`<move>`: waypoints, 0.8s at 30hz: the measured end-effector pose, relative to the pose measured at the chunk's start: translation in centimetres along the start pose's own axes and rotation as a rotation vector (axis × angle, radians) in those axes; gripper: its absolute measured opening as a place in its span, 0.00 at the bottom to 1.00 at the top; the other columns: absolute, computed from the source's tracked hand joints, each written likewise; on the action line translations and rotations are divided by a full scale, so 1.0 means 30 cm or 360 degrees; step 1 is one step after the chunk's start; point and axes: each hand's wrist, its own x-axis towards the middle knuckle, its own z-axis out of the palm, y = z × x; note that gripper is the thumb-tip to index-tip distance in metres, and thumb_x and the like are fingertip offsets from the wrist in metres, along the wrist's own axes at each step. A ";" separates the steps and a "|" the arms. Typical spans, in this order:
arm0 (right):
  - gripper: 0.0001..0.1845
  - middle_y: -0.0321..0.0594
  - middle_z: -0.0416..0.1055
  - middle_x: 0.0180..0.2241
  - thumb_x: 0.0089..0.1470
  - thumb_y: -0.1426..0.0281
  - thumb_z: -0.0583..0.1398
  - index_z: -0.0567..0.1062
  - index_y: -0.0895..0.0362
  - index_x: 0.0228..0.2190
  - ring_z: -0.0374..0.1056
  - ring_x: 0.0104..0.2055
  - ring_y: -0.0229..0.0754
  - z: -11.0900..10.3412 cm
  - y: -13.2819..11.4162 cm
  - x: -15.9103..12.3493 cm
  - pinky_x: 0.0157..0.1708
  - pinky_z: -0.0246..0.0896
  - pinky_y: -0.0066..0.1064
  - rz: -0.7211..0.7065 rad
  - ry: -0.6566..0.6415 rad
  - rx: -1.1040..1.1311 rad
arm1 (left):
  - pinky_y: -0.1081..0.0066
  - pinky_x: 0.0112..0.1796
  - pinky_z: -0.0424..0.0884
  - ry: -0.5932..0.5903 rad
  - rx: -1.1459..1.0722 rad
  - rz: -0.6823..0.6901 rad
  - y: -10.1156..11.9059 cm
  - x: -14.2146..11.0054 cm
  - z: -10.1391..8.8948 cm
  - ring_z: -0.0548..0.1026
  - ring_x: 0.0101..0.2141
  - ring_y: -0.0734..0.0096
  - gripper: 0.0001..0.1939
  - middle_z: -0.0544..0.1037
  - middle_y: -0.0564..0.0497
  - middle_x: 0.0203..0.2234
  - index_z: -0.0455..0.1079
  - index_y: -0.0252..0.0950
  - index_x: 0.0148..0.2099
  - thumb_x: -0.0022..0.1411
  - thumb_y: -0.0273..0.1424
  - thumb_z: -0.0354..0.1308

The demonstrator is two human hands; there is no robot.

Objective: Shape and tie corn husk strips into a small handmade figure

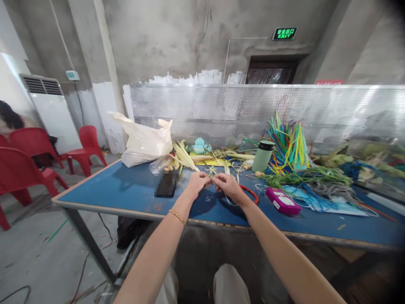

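Observation:
Over the blue table, my left hand and my right hand meet with fingertips pinched close together. Between them is a small pale-green strip that looks like plant husk; both hands grip it. A pale flat strip stands just behind my right hand. Beside my right wrist lies a red cord loop, partly hidden by the arm. To the left of my left hand rests a dark phone, partly blurred out. Dried corn husks are heaped behind my hands.
A white plastic bag and clear bottle stand at back left. On the right are a green tumbler, colourful strips, green cords, a purple box and a blue face mask. A perforated metal panel borders the back.

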 end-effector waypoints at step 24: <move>0.22 0.43 0.77 0.27 0.44 0.51 0.65 0.76 0.59 0.26 0.69 0.24 0.39 -0.014 0.051 0.024 0.21 0.59 0.28 0.0237 0.0379 0.0311 | 0.74 0.23 0.58 -0.0181 0.0148 -0.0021 0.011 -0.027 0.004 0.64 0.18 0.78 0.01 0.71 0.54 0.15 0.71 0.32 0.27 0.50 0.23 0.60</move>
